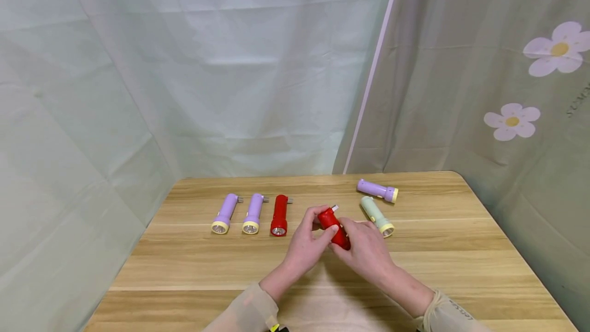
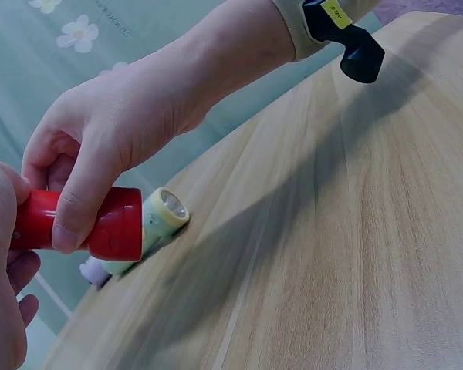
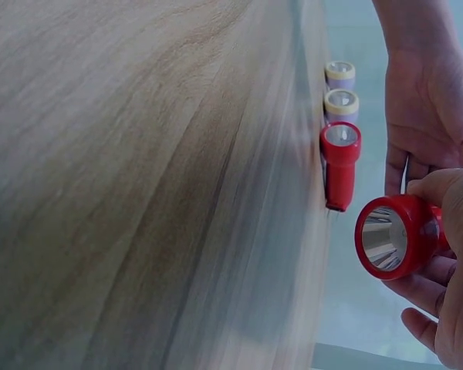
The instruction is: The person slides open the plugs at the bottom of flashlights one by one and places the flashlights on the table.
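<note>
Both hands hold a red flashlight (image 1: 340, 237) above the middle of the table, its metal plug prongs (image 1: 335, 208) sticking out at the tail end. My left hand (image 1: 305, 244) grips it near the tail, thumb across the body. My right hand (image 1: 369, 251) pinches it near the head, with thumb and fingers on opposite sides. In the right wrist view the reflector (image 3: 384, 237) of its lamp head shows. A pale green flashlight (image 1: 375, 214) lies just beyond the right hand, a purple flashlight (image 1: 373, 188) behind it. The left hand's fingers are partly hidden behind the red body.
To the left, two purple flashlights (image 1: 227, 210) with yellow rims and another red flashlight (image 1: 279, 214) lie in a row, prongs out to the right. The wooden table (image 1: 207, 270) is bounded by hanging curtains (image 1: 258, 91) at the back and sides.
</note>
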The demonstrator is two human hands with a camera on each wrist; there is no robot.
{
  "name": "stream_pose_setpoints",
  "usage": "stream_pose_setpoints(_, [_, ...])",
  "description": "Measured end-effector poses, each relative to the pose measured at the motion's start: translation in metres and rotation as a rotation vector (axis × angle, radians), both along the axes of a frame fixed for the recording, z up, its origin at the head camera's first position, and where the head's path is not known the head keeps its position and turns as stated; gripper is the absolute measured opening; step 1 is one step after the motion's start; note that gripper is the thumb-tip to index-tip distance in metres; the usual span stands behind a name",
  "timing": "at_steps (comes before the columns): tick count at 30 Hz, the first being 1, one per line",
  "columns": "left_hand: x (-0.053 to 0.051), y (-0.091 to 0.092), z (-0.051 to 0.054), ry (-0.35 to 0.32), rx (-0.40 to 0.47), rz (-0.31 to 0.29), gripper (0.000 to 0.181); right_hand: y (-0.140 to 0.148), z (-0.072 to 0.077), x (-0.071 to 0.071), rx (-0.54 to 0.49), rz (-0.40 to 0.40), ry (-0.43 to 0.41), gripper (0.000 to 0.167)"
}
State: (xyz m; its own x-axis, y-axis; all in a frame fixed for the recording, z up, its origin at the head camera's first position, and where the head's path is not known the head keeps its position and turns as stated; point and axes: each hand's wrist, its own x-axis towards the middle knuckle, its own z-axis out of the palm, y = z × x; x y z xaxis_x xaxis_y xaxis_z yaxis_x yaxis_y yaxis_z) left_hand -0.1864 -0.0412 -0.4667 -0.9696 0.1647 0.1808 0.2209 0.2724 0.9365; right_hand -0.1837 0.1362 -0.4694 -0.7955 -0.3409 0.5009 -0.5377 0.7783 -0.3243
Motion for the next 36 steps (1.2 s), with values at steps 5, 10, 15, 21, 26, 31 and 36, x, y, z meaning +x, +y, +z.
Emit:
stream_pose_setpoints(5, [0.0000,-0.0001,-0.0002,0.002,-0.010,0.003,0.046,0.0000,-0.0004,0.0001,0.003,0.001,0.002,0.041])
stream_pose_setpoints(10, [-0.0002,-0.0005,-0.0008,0.010,-0.019,-0.002,0.047,-0.0001,-0.0013,0.0003,0.010,-0.004,-0.018,0.042])
stream_pose_setpoints(15, [-0.0008,-0.0009,-0.0007,0.024,-0.011,-0.012,0.050,-0.0009,-0.0013,0.0008,-0.004,-0.019,-0.043,0.042])
stream_pose_setpoints(21, [-0.0007,-0.0019,0.0009,0.014,-0.020,-0.014,0.050,-0.0022,0.0003,0.0015,-0.029,-0.034,-0.093,0.042])
stream_pose_setpoints(26, [-0.0007,-0.0026,0.0021,0.014,-0.022,-0.014,0.049,-0.0029,0.0007,0.0013,-0.033,-0.040,-0.106,0.045])
stream_pose_setpoints(31, [-0.0009,-0.0028,0.0030,0.021,-0.027,-0.012,0.049,-0.0035,0.0010,0.0012,-0.044,-0.047,-0.127,0.048])
stream_pose_setpoints(36, [-0.0017,-0.0031,0.0034,0.023,-0.029,-0.011,0.050,-0.0037,0.0014,0.0017,-0.059,-0.053,-0.157,0.049])
